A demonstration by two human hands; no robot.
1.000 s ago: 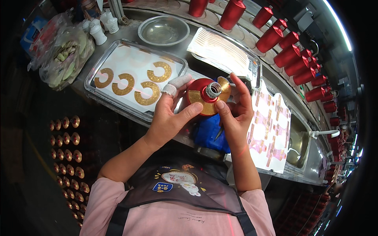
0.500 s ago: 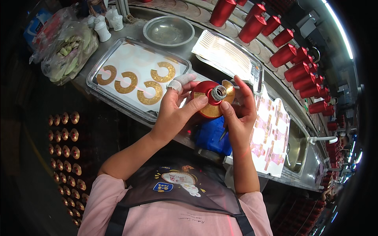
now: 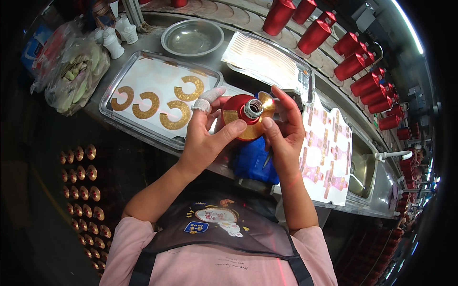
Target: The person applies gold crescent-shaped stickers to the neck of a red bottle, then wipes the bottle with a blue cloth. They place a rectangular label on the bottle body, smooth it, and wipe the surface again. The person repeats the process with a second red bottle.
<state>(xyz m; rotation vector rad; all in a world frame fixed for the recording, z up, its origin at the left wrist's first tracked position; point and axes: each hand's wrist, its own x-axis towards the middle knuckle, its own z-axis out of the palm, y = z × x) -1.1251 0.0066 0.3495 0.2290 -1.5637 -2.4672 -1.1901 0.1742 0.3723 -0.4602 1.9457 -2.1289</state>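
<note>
My left hand [image 3: 204,136], with white finger covers on it, is closed around the left side of a red bottle [image 3: 231,103], its thumb on the shoulder. The bottle's open, silvery threaded neck [image 3: 253,108] tilts up toward me. A curved gold label [image 3: 248,131] lies round the shoulder, and its right end stands up off the bottle. My right hand [image 3: 287,136] grips the right side, thumb on the label and fingers behind the raised end. A thin dark pointed tool [image 3: 266,160] sticks out below my right hand; its other end is hidden.
A metal tray [image 3: 106,106] holds several gold C-shaped labels. Beyond are a metal bowl [image 3: 192,38] and a tray with striped white sheets [image 3: 261,56]. A printed sheet [image 3: 329,152] lies beside a sink [image 3: 363,174]. Red bottles [image 3: 315,36] line the far belt. Something blue [image 3: 255,162] stands below my hands.
The bottle has turned slightly in my hands, and more gold shows left of its neck. The far red bottles have shifted along the belt. My view has moved a little.
</note>
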